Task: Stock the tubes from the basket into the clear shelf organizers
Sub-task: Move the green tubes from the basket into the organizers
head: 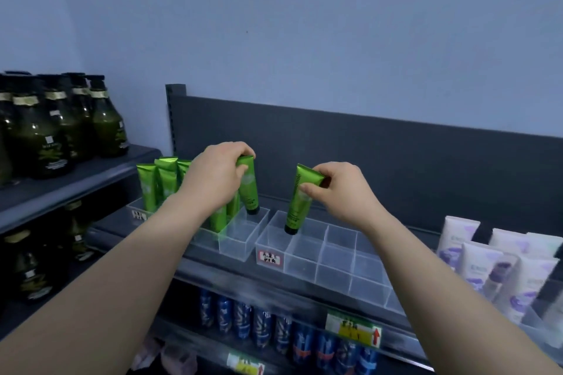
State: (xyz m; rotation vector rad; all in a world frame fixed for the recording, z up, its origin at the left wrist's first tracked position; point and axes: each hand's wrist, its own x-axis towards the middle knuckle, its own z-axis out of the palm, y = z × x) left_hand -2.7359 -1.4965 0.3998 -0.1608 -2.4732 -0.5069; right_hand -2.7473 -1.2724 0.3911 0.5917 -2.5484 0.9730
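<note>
My left hand point(216, 175) grips a green tube point(249, 189) by its crimped top, cap down, over the right end of the left clear organizer point(237, 248). Several more green tubes point(158, 183) stand upright in that organizer behind my left wrist. My right hand point(341, 192) pinches a second green tube point(300, 199) near its top; its black cap dips into the back left compartment of the right clear organizer point(329, 262), whose other compartments hold nothing. The basket is out of view.
Dark green bottles point(58, 128) fill the neighbouring shelf at left. White and purple tubes point(493, 262) stand at the right of this shelf. Blue cans point(274, 329) line the shelf below, behind price tags. A dark back panel point(396, 161) rises behind the organizers.
</note>
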